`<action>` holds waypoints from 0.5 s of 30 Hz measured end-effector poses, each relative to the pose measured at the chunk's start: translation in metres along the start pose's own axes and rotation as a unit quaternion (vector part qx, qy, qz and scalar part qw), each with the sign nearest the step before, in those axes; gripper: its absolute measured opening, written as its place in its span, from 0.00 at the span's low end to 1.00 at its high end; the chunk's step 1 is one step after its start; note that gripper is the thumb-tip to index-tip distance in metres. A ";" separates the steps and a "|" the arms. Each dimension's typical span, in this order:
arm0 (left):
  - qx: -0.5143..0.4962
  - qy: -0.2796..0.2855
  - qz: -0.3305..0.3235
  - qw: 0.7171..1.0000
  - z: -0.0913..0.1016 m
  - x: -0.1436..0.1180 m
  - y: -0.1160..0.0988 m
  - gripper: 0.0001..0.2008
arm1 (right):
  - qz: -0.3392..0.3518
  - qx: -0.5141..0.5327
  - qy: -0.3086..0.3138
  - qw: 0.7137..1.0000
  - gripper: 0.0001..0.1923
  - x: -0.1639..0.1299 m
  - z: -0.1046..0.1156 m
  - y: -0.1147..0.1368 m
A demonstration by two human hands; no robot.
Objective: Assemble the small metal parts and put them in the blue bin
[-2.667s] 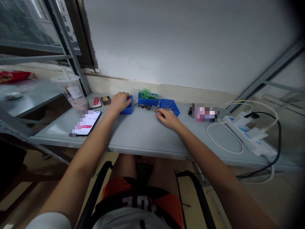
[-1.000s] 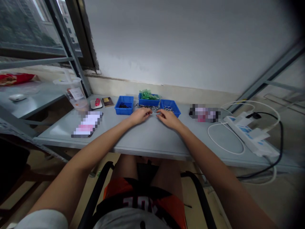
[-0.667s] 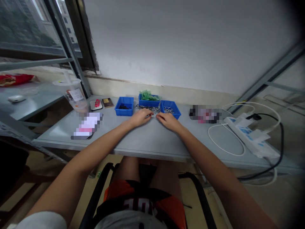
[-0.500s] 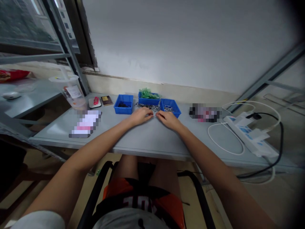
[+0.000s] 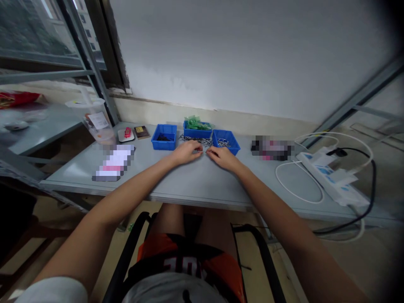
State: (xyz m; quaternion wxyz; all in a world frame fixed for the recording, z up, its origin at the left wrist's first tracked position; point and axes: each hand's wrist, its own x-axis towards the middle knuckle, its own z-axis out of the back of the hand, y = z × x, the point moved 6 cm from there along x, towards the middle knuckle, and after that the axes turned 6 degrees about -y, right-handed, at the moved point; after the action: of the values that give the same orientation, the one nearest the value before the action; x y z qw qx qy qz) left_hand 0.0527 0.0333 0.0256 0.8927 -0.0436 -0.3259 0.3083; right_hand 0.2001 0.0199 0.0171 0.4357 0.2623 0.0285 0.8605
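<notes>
My left hand (image 5: pixel 187 152) and my right hand (image 5: pixel 221 156) rest on the grey table (image 5: pixel 189 181), fingertips almost touching. They pinch a small metal part between them, too small to make out. Just behind lies a pile of small metal parts (image 5: pixel 195 139). Three blue bins stand at the back: the left bin (image 5: pixel 164 137) with dark bits, the middle bin (image 5: pixel 196 129) with green pieces, the right bin (image 5: pixel 226 141) with metal parts.
A phone (image 5: pixel 112 163) lies to the left, with a plastic cup (image 5: pixel 97 121) and two small items behind it. A white power strip (image 5: pixel 330 179) with white and black cables sits at the right. A blurred object (image 5: pixel 272 148) lies beside the right bin.
My left hand left the left blue bin and came to the middle to meet my right hand. Since then both hands have stayed together with only slight finger motion.
</notes>
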 end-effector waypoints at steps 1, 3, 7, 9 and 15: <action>-0.010 -0.003 0.001 1.000 0.000 0.000 0.000 0.07 | 0.000 0.001 0.001 1.000 0.13 0.000 0.000 0.000; -0.031 -0.013 0.001 0.999 0.001 0.001 -0.001 0.06 | 0.003 0.003 0.006 1.000 0.13 0.000 -0.001 0.000; -0.059 -0.030 -0.009 0.998 0.003 0.002 -0.004 0.07 | 0.013 0.003 0.013 1.000 0.13 -0.001 -0.002 0.006; -0.062 -0.035 -0.014 0.997 0.004 0.002 -0.005 0.07 | 0.015 0.000 0.019 1.000 0.13 -0.001 -0.003 0.010; -0.041 -0.029 -0.033 0.998 0.007 0.001 -0.004 0.10 | 0.019 -0.015 0.016 1.000 0.13 0.000 -0.001 0.010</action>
State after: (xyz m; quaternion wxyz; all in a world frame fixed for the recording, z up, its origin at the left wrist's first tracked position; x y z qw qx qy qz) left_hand 0.0508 0.0303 0.0333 0.8902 -0.0602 -0.3649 0.2659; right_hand 0.1924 0.0136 0.0191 0.4230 0.2422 0.0180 0.8730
